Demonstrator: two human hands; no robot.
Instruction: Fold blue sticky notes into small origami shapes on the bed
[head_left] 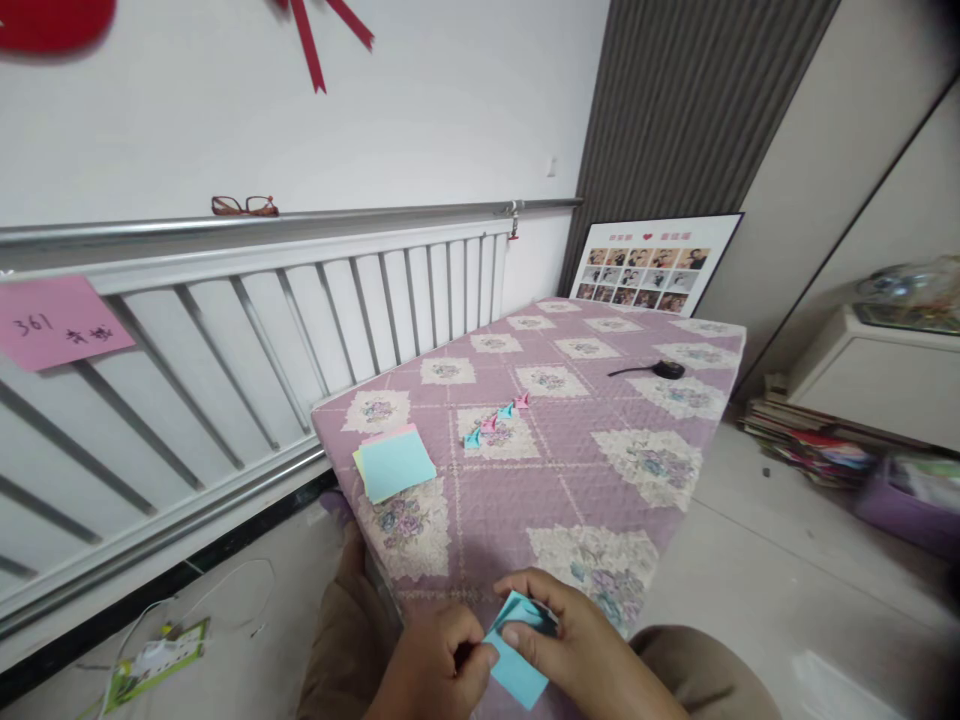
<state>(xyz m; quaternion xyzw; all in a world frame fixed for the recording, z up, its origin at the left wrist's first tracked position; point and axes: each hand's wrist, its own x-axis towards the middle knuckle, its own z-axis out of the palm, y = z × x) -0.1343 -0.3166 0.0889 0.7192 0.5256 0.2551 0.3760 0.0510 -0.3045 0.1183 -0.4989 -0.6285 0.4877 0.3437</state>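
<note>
Both hands work low in the head view, at the near edge of the counter (570,470), which is covered by a purple quilted cloth with floral squares.

Left hand (435,665): grip clenched, thumb and forefinger pinching the left corner of a light blue paper sheet (517,660).
Right hand (570,645): grip closed on the same sheet from the right, fingers curled over its upper folded edge, thumb pressed on its face.

The sheet is held between the two hands, just above the counter's near edge, partly folded. It sits diamond-wise: one corner points down toward the person, the folded part up and away. Its long axis runs from upper centre to lower right. Whether it touches the cloth cannot be told.

Elsewhere on the counter:
- stack of square paper sheets (394,462), blue on top, pink and yellow beneath, near the left edge
- row of small folded paper pieces (495,420), blue and pink, mid-counter, well apart from the hands
- small black item with a cord (660,369) toward the far end
</note>
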